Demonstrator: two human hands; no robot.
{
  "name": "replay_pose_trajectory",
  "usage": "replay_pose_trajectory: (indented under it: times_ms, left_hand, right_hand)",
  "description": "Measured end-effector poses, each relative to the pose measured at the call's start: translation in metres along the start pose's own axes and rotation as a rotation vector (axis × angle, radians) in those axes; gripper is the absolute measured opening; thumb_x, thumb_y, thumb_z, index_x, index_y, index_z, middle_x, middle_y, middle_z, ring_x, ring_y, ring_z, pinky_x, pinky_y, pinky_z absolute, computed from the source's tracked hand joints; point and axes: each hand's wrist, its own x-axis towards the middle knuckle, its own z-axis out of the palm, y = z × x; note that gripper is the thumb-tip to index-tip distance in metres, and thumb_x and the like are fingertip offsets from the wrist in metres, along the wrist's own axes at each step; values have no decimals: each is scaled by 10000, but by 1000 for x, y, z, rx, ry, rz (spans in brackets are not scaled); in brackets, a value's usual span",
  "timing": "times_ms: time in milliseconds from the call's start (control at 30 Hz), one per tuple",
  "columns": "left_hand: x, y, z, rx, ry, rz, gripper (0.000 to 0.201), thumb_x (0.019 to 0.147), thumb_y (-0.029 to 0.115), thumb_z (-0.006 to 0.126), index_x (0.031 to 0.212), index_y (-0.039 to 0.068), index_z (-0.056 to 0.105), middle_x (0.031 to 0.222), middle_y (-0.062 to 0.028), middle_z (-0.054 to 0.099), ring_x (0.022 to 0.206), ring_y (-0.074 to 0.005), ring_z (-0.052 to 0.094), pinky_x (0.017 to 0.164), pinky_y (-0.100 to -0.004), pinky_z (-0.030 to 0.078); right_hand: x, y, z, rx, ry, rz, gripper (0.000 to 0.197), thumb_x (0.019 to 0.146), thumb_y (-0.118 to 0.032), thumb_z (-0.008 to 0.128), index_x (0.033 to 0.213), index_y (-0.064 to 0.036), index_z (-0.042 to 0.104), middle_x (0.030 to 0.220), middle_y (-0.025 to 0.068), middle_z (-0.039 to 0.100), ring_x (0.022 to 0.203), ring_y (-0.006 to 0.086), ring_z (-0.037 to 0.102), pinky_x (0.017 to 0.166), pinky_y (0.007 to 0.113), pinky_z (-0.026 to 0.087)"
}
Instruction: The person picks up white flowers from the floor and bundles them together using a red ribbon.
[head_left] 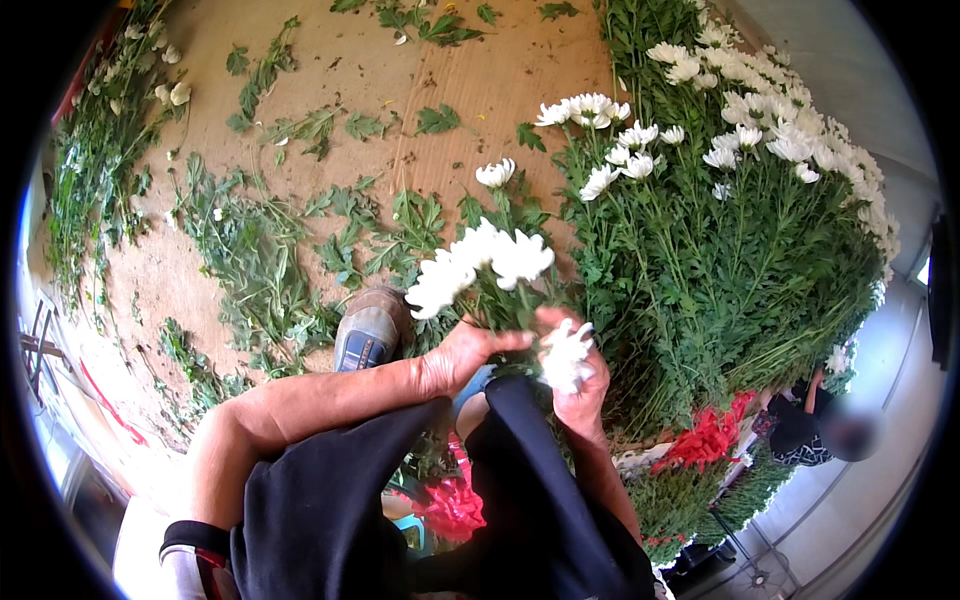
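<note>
Pinching white bloom in our right hand, just right of frame centre; left hand half curled below white chrysanthemums at centre, we cannot tell whether gripping stems. Leafy flower pile at right of frame; our shoe left of centre.

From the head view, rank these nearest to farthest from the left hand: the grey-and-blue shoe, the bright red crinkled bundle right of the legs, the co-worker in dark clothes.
1. Grey-and-blue shoe: just left of the left hand.
2. Bright red crinkled bundle: to the right.
3. Co-worker in dark clothes: far right, near the rim.
</note>
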Motion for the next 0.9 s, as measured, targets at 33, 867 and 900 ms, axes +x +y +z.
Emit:
replay_pose_trajectory:
  times_ms: [33, 867, 900]
  left_hand:
    - [7, 1, -4, -88, 30, -16, 254, 892, 108, 641, 1134, 29, 643, 1054, -70, 685, 968, -166, 638, 889, -337, 510]
    - [-4, 31, -21, 14, -72, -128, 343, 937, 25, 593, 1279, 17, 581, 1203, -44, 666, 1168, -153, 592, 1009, -319, 461]
    - [-7, 30, -23, 24, -52, -77, 309, 947, 79, 580, 1248, 14, 606, 1183, -54, 675, 1133, -153, 600, 988, -319, 465]
  right_hand:
    - [-2, 2, -2, 403, 73, 91, 238, 907, -83, 613, 1110, 38, 596, 1125, 165, 661, 1146, 286, 583, 912, 374, 500]
    - [89, -15, -116, -1641, 250, -133, 217, 895, -168, 659, 1093, -81, 665, 1024, 86, 694, 946, 287, 630, 780, 415, 499]
    - [82, -13, -98, -1533, 360, -284, 202, 875, -149, 678, 1073, -112, 653, 975, 71, 699, 869, 256, 667, 716, 399, 517]
